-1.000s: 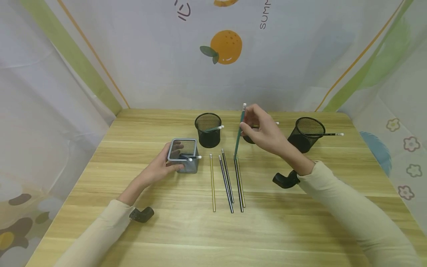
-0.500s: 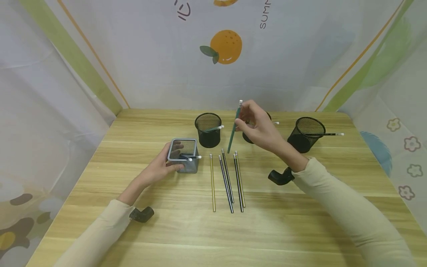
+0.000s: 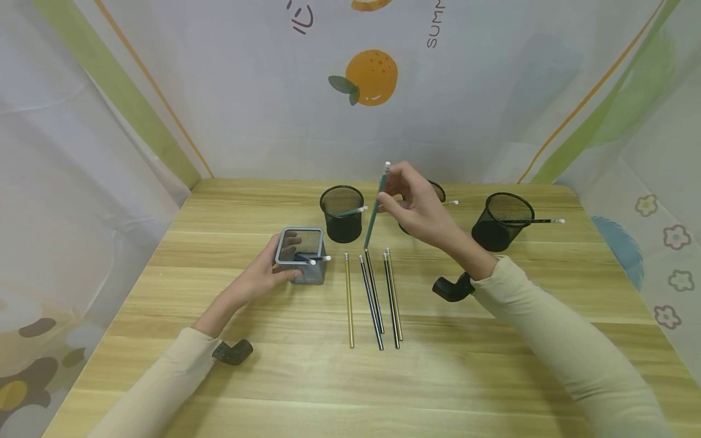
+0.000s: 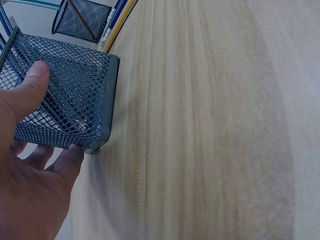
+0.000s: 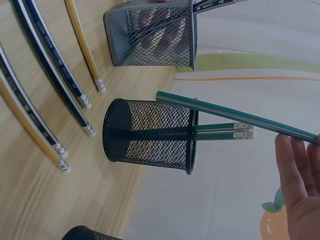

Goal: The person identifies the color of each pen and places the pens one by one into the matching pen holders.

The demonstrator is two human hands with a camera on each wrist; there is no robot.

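Observation:
My left hand [image 3: 261, 280] grips a grey square mesh pencil holder [image 3: 311, 275], thumb on one side and fingers round another. Dark pencils with white erasers lean inside it. My right hand [image 3: 420, 210] pinches a green pencil [image 3: 373, 220] near its eraser end. That pencil tilts in the air, its lower end just above the tabletop. In the right wrist view its lower end crosses in front of the rim of a round black mesh cup [image 5: 150, 145], where green pencils [image 5: 215, 131] stick out. Loose yellow [image 3: 349, 304] and dark pencils [image 3: 372, 298] lie on the table.
Behind my right hand stands another round mesh cup [image 3: 438, 190], mostly hidden, with a pencil end [image 3: 453, 202] showing. Farther right, a black mesh cup [image 3: 490, 234] holds a black pencil [image 3: 539, 221]. A printed cloth [image 3: 465, 109] hangs along the table's back edge.
My right hand has moved left with the green pencil, from above the right-hand loose pencils towards the round cup of green pencils. My left hand and the square holder have stayed still.

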